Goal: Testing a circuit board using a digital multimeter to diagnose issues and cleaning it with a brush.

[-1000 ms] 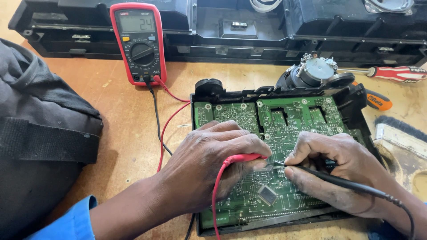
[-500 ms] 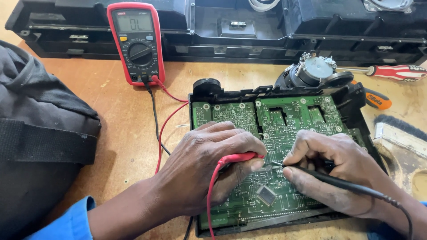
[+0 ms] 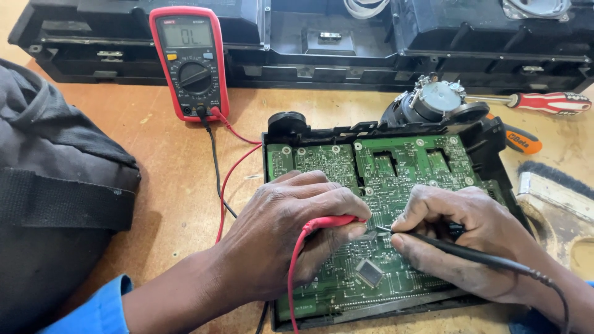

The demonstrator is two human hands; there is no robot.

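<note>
A green circuit board (image 3: 396, 170) lies in a black plastic frame on the wooden bench. My left hand (image 3: 284, 232) rests on the board's near left part and pinches a red test probe (image 3: 331, 221). My right hand (image 3: 470, 238) holds a black test probe (image 3: 458, 250) like a pen. Both probe tips meet close together near the board's middle. A red and a black lead run from the probes back to a red multimeter (image 3: 190, 62) standing at the rear left, its screen lit.
A dark grey bag (image 3: 55, 192) fills the left side. A long black housing (image 3: 371, 43) spans the back edge. A small motor (image 3: 433, 102), a red-handled screwdriver (image 3: 547, 102) and an orange-handled tool (image 3: 523, 142) lie at the right, with a brush (image 3: 557, 185) beside them.
Both hands stay on the board with the probe tips nearly still. The view has shifted slightly; the multimeter appears a little further left.
</note>
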